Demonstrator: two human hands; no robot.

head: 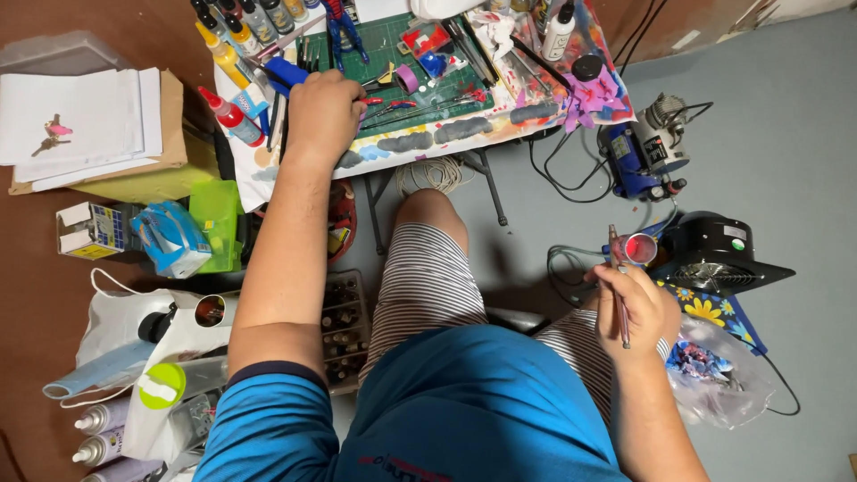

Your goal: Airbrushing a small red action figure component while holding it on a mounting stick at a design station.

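Red-cupped airbrush (622, 268) gripped in right hand (636, 308), held off the surface (464, 129) above the floor; left hand (323, 109) closed over tools on the green cutting mat (393, 49), blue-handled tool (286, 71) just beside.

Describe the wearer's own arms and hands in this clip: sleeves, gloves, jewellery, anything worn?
Both arms are bare from above the elbow down. The left hand and right hand wear no gloves, and no watch, ring or bracelet shows. The left arm has a short blue sleeve with a dark edge band; the right sleeve is out of view.
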